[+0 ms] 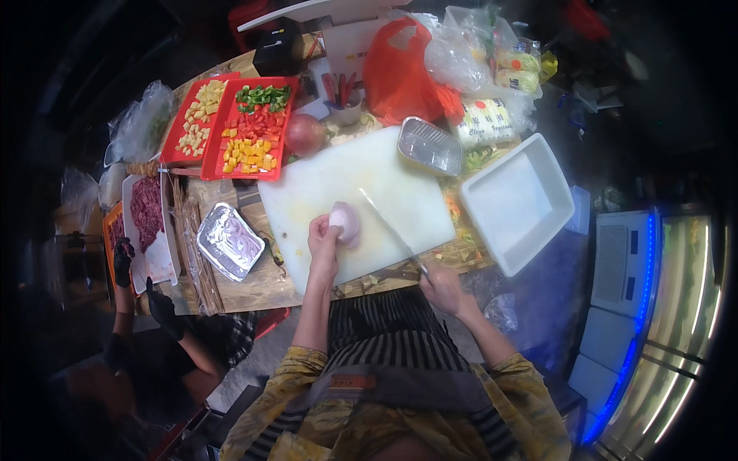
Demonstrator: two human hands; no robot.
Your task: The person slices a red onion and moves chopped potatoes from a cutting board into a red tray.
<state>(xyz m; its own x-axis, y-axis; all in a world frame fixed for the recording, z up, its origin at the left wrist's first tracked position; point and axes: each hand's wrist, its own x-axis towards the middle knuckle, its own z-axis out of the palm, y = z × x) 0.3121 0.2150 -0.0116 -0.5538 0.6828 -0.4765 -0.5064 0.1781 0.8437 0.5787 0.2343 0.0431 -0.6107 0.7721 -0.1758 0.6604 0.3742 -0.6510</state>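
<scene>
My left hand holds a piece of peeled purple onion over the white cutting board. In my right hand is the handle of a long knife; its blade points up and left across the board, to the right of the onion and apart from it. An empty foil tray rests on the board's upper right corner. Left of the board, another foil tray contains onion pieces. A whole red onion lies beyond the board's upper left edge.
Red trays carry diced peppers and pale cubes at upper left. A white bin stands right, a red plastic bag behind. Skewers lie left, near a co-worker's black-gloved hands and a tray of raw meat.
</scene>
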